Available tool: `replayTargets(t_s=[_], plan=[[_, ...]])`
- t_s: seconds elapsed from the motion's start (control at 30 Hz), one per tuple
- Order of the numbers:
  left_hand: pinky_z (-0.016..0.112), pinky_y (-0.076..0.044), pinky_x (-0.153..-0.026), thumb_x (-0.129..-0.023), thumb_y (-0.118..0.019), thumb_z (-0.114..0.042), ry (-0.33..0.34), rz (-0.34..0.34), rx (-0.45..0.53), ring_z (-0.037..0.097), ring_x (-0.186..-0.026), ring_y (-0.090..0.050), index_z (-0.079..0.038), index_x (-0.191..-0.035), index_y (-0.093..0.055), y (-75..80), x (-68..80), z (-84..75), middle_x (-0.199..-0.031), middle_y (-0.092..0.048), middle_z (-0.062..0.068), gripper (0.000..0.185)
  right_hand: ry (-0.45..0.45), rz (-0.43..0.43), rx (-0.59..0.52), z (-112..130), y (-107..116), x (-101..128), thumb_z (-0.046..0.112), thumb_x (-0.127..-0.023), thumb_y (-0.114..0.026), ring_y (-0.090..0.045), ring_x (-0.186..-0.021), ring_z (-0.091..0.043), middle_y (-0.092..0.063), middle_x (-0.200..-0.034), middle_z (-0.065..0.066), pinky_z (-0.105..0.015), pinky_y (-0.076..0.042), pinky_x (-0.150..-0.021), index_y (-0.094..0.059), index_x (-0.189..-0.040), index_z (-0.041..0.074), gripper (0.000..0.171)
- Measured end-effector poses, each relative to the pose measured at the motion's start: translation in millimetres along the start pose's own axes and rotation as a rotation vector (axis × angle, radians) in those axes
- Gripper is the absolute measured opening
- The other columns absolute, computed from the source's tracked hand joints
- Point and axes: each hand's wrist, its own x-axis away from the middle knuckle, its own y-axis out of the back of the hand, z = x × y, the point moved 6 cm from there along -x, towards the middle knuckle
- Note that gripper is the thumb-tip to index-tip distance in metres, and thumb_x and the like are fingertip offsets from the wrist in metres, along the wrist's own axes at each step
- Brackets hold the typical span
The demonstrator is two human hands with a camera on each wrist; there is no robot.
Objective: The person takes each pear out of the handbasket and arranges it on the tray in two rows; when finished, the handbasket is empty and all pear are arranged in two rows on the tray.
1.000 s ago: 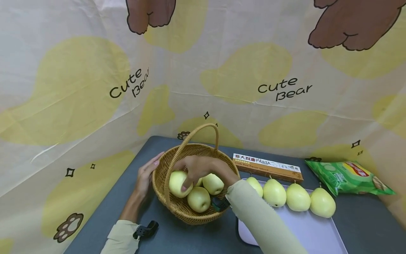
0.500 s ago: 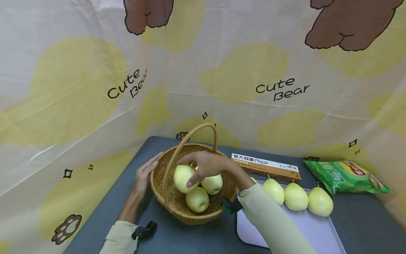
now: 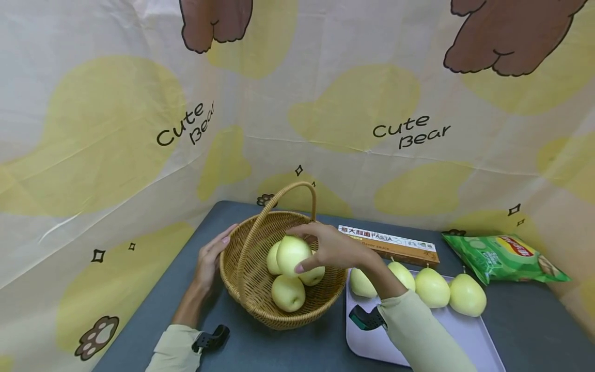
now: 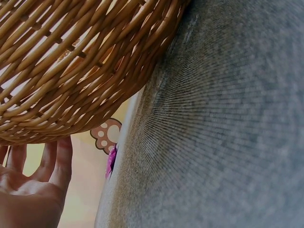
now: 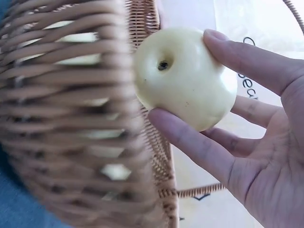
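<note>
In the frame's centre, the right hand [image 3: 337, 248] pinches a pear [image 3: 292, 254] — it lies leftward from the palm, over the basket [image 3: 283, 322]; the left hand [image 3: 210, 260], fingers extended, touches the basket's left side.

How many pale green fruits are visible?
8: one fruit in the right grip, three fruits in the basket, four fruits on the tray; more may be hidden underneath.

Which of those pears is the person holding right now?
The pear that the right hand grips at the wicker basket; the three other pears visible in the basket and the four pears on the lilac tray are not held.
</note>
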Motion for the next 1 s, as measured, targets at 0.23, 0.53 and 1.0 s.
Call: replayTargets(t_s=[0.23,0.53,1.0], plan=[[0.02,-0.056,-0.1,-0.114,-0.049,-0.026,-0.003,-0.013,0.0,0.006,-0.125,-0.067,-0.001,-0.154,-0.053,-0.4,0.4,0.2,-0.153,-0.061,0.005,0.048,-0.007,-0.104,-0.059,-15,7,28,0.034,-0.084,-0.092,-0.059,-0.122,-0.022,-0.061,-0.142,-0.001,-0.042,-0.055,-0.097,-0.057,-0.153,0.022,0.079],[0.02,-0.055,-0.101,-0.114,-0.048,-0.025,-0.014,0.004,0.008,0.007,-0.127,-0.066,0.0,-0.155,-0.051,-0.7,-0.3,0.5,-0.156,-0.057,0.01,0.048,-0.022,-0.202,-0.14,-26,17,62,0.032,-0.085,-0.091,-0.058,-0.134,-0.029,-0.057,-0.152,-0.003,-0.055,-0.048,-0.111,-0.053,-0.156,0.018,0.082],[0.02,-0.055,-0.102,-0.114,-0.048,-0.024,-0.018,0.001,0.02,0.007,-0.128,-0.065,0.002,-0.155,-0.052,-1.5,0.5,-1.9,-0.154,-0.06,0.005,0.048,-0.058,-0.361,-0.186,-45,28,117,0.025,-0.084,-0.092,-0.057,-0.135,-0.034,-0.057,-0.153,-0.002,-0.032,-0.057,-0.096,-0.055,-0.154,0.02,0.079]])
